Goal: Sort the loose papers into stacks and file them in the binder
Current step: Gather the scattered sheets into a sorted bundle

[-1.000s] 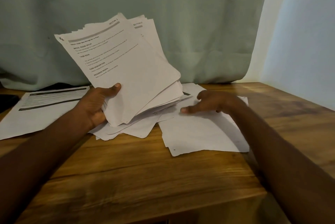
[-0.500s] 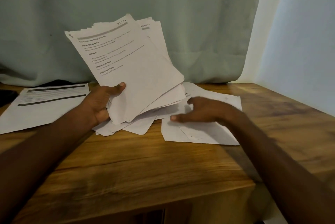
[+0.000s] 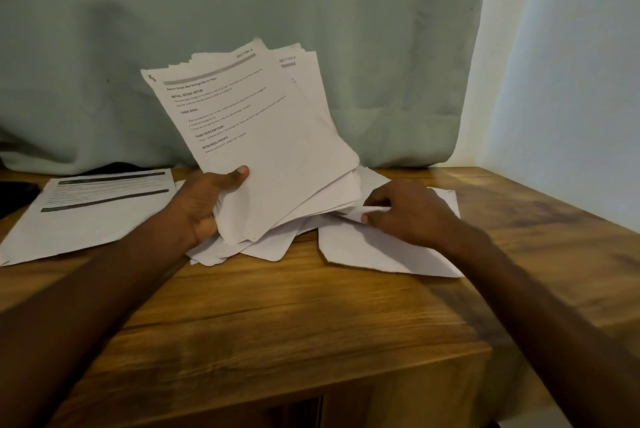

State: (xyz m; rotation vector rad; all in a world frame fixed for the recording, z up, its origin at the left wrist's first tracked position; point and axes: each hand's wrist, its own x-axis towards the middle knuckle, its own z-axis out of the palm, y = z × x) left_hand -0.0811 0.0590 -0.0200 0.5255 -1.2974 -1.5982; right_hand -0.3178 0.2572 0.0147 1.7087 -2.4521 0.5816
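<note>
My left hand [image 3: 204,206] grips a fanned stack of printed sheets [image 3: 263,136] by its lower left corner, tilted up off the table; the top page reads "Section 1". Under and in front of that stack lie several loose white sheets [image 3: 263,247]. My right hand [image 3: 405,209] pinches the edge of a loose sheet [image 3: 377,251] lying on the table to the right, thumb and fingers curled on it. No binder is recognisable in view.
A separate printed page with dark header bars [image 3: 100,206] lies flat at the left of the wooden table [image 3: 294,323]. A dark object [image 3: 14,195] sits at the far left edge. A green curtain [image 3: 242,12] hangs behind; a pale wall [image 3: 571,98] stands right.
My right hand went from flat and stretched over the right-hand sheets to curled, pinching a sheet's edge. The held stack stayed in my left hand.
</note>
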